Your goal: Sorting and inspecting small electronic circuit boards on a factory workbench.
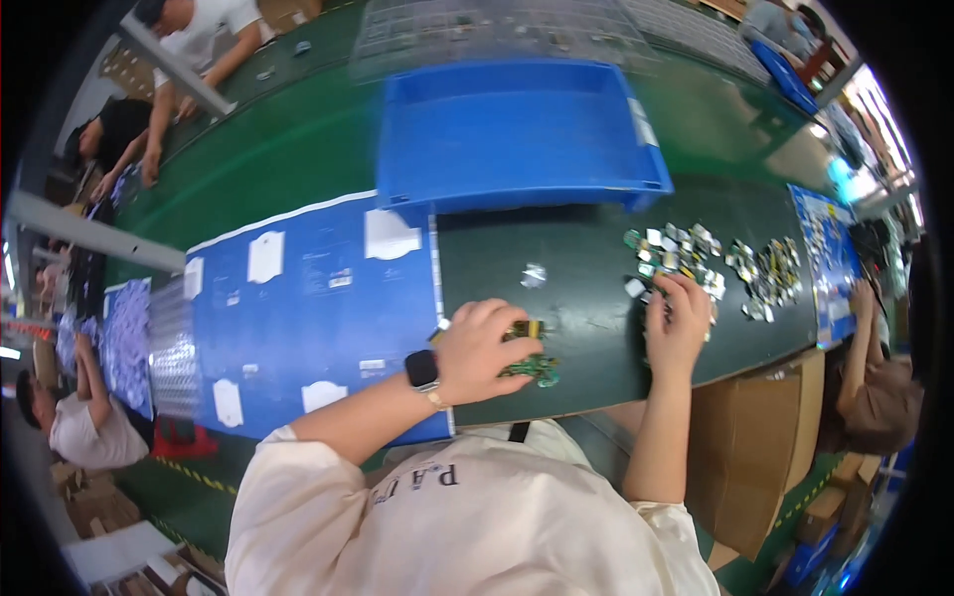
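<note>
My left hand (484, 355), with a dark watch (421, 370) at its wrist, curls over a small bunch of green circuit boards (543, 374) on the dark table mat. Some boards show past its fingertips, and the palm hides others. My right hand (680, 323) is bent down at the near edge of a loose pile of small silvery and green circuit boards (686, 248). Its thumb and fingers are drawn together, and what lies between them is too small to make out. A small shiny clear piece (534, 275) lies between the hands, farther off.
A blue plastic bin (522, 129) stands ahead of me. Blue printed sheeting (308, 298) covers the table on the left. Another heap of small boards (770, 273) lies to the right, near a cardboard box (750, 437). Other people work along both sides.
</note>
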The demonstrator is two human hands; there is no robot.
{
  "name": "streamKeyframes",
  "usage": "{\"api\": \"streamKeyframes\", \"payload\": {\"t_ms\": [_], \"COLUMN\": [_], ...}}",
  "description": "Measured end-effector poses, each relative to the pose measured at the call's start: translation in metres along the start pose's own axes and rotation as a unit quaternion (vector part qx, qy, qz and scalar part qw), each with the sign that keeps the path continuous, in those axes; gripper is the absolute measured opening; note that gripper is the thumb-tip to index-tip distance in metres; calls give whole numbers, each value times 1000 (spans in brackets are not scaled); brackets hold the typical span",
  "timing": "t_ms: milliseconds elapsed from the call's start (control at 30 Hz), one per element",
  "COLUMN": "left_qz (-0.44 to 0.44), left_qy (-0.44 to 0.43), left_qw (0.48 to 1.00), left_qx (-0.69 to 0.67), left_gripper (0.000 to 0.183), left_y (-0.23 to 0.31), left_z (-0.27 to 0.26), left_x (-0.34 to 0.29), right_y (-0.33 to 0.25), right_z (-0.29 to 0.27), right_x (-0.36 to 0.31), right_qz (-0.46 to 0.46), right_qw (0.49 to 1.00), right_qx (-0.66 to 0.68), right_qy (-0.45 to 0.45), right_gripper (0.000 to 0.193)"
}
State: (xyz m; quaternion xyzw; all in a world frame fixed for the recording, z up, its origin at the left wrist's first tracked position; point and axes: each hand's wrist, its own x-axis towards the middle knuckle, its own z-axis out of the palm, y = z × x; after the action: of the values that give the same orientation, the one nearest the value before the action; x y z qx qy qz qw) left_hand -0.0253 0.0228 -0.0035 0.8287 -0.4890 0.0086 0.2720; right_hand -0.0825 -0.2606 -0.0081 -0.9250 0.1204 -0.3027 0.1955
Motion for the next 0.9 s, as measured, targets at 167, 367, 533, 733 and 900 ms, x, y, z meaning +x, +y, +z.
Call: {"api": "streamKeyframes", "payload": {"t_ms": [167,367,533,733,900], "left_qz": [-6,-52,-275,-686,-556], "left_qy": [-10,66,215,87,153], "left_qw": [1000,996,866,622,718], "left_qx": [-1,35,359,368,389], "left_gripper": [62,46,34,37,32], "left_y": [4,1,-92,-133,-134], "left_z": [-6,-79,-157,-187,-168], "left_x": [1,-49,-190,-335,-318], "right_y": [11,13,9,11,10], "right_z": [-4,2,2,1,-2], "right_x": [-3,-3,-4,-3,-2], "right_qz": [-25,-49,-53,-53,-66], "right_qw": [1000,998,998,998,997], "right_qx": [0,-22,-30,-9,0], "right_qy": [-7,-23,-30,-40,-30], "right_gripper": [19,20,19,18,17]}}
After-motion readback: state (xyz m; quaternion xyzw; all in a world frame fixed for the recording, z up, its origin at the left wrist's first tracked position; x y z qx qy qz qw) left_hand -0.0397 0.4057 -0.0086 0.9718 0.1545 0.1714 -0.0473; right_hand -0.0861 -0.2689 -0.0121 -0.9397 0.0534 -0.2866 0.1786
